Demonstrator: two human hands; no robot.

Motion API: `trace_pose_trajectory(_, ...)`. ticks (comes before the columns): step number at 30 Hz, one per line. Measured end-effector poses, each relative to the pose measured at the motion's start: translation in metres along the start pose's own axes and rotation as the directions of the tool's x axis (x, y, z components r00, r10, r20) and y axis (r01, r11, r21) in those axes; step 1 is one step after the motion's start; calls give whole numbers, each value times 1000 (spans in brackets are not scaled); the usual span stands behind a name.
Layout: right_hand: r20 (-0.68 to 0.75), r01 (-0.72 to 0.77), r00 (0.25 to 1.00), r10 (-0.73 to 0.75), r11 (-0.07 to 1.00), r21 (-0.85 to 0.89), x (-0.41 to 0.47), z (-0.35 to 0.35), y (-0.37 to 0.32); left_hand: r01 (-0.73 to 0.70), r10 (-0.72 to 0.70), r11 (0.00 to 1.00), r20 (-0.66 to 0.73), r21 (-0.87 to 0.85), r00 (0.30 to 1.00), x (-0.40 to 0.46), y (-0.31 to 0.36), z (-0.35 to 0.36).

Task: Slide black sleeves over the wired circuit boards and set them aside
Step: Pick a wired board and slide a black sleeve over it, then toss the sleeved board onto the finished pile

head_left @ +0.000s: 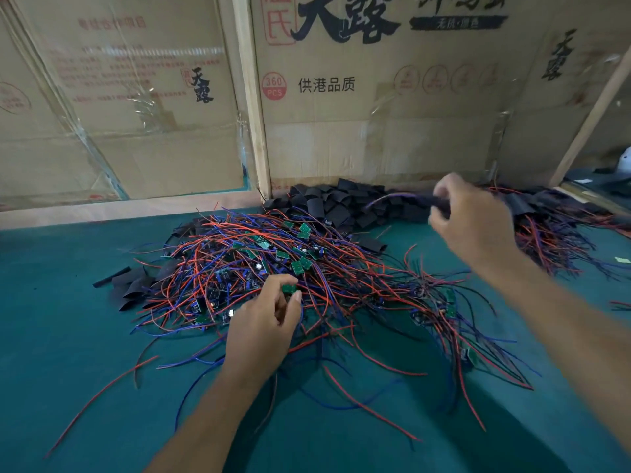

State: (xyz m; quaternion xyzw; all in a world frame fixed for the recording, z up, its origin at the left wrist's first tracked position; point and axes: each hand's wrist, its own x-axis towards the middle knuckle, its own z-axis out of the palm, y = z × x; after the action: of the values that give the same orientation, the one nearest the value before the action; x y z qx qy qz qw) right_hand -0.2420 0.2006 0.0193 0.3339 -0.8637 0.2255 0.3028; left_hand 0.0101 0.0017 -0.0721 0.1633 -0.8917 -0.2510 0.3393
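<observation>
I see the left hand (pixel 263 322) pinching a small green circuit board (pixel 289 289) atop the red-and-blue wired pile (pixel 273 268); the right hand (pixel 471 216), blurred, grips a black-sleeved board (pixel 433 200) near loose sleeves (pixel 341 203).

Matt teal cloth-like table cover (pixel 68 336), taped brown cardboard boxes (pixel 375 131), pale bare wooden post (pixel 251 97), matt black flat sleeves (pixel 341 206), smooth plastic-coated red and blue wires (pixel 341 268).
</observation>
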Motion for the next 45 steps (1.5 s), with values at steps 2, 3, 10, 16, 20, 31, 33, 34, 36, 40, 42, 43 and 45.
trace_pose_trajectory(2,-33,-64,998,61,990,-129,25,2,35,-10,10,999,5,31,1000,2,-1,3)
trace_pose_trajectory(3,-53,-89,995,81,981,-175,36,3,53,-12,11,999,16,41,1000,3,-2,5)
trace_pose_trajectory(10,186,-164,923,336,783,-601,41,37,140,11,-17,997,80,74,997,6,-4,7)
trace_pose_trajectory(16,91,-189,960,264,855,-483,60,60,91,9,-16,997,92,79,996,8,-6,9)
trace_pose_trajectory(20,474,-32,875,92,991,-133,67,87,26,8,-15,998,103,70,995,8,-6,10)
trace_pose_trajectory(31,570,-180,791,221,975,-129,66,158,-31,-19,13,998,116,57,993,8,-7,9)
trace_pose_trajectory(33,528,-191,810,255,966,-173,69,162,-32,-20,14,998,111,56,994,8,-9,9)
trace_pose_trajectory(34,506,-200,819,270,961,-189,69,163,-32,-14,8,998,108,55,994,8,-9,9)
trace_pose_trajectory(36,464,-232,838,287,957,-173,69,159,-32,-9,3,998,107,55,994,8,-10,9)
trace_pose_trajectory(40,380,-365,858,346,931,-22,54,137,-41,-11,5,998,97,61,995,9,-9,8)
trace_pose_trajectory(42,362,-476,845,394,862,175,40,115,-51,-14,8,998,88,69,996,9,-7,7)
trace_pose_trajectory(43,365,-513,841,400,802,304,31,100,-58,-17,11,997,83,71,996,10,-6,7)
trace_pose_trajectory(45,388,-539,841,378,657,528,5,69,-77,-15,9,998,84,67,996,10,-3,6)
